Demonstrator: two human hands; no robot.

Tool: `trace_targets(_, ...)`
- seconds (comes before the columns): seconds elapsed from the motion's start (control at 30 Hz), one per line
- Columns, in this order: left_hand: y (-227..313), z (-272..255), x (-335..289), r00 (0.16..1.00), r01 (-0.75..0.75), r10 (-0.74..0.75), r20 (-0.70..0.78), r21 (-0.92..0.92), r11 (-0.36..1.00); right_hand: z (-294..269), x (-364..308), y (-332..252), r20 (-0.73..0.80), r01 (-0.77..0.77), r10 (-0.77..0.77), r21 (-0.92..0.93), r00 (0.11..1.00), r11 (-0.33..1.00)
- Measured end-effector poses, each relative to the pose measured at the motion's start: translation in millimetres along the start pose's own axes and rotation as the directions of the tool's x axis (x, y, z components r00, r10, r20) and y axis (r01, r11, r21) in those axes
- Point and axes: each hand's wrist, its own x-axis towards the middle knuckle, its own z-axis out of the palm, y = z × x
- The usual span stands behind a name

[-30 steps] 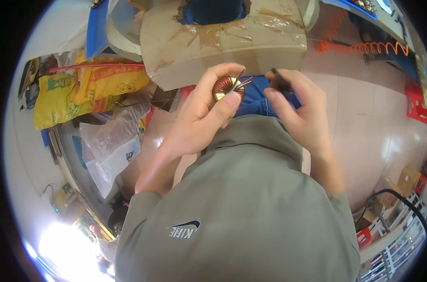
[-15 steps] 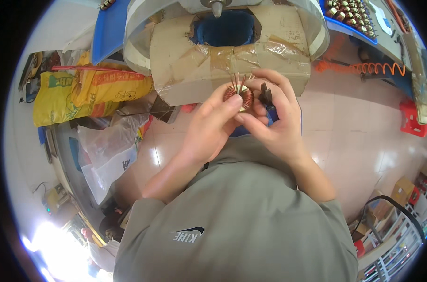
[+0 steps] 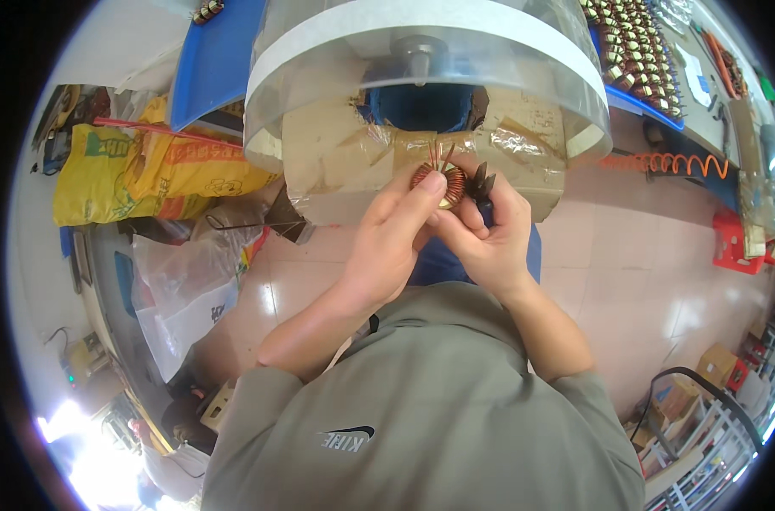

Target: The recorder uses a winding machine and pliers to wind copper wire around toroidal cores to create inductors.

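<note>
A small ring-shaped copper wire coil (image 3: pixel 439 180) with loose wire ends sticking up is held in front of my chest. My left hand (image 3: pixel 397 230) pinches it from the left, thumb on its face. My right hand (image 3: pixel 487 241) touches the coil's right side and also grips a small black tool (image 3: pixel 481 186) with dark jaws. Both hands are just below a cardboard guard (image 3: pixel 353 162) taped under a clear plastic drum (image 3: pixel 421 68) with a blue opening (image 3: pixel 421 106).
A blue tray (image 3: pixel 639 64) with several wound coils lies at upper right beside an orange spiral cord (image 3: pixel 668 162). Yellow bags (image 3: pixel 140 175) and clear plastic bags (image 3: pixel 183 294) sit at left. A red box (image 3: pixel 732 243) and metal shelving (image 3: pixel 711 434) stand at right.
My hands have come together and risen toward the cardboard guard. The right hand, apart from the coil before, now touches it while holding the black tool.
</note>
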Motion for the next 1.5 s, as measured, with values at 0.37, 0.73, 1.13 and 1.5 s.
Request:
trace_targets(0.37,17.5,-11.3,29.5,1.000,0.016,-0.016,0.002,-0.032,0.999,14.0,33.7,2.7,-0.055,-0.065,0.069,0.074,0.996,0.995)
trace_targets(0.73,21.1,-27.9,41.9,0.996,-0.004,0.007,0.084,-0.039,0.999,18.4,43.3,6.7,-0.095,-0.011,0.004,-0.071,0.996,0.997)
trace_targets(1.13,18.4,-35.5,49.6,1.000,-0.007,0.008,0.014,-0.039,0.999,22.5,52.7,0.4,-0.094,-0.135,0.146,0.112,0.985,0.984)
trace_targets(1.5,27.3,-20.5,59.5,0.997,-0.072,0.073,-0.026,0.037,0.997,29.7,63.3,17.0,-0.117,-0.026,0.051,0.206,0.992,0.978)
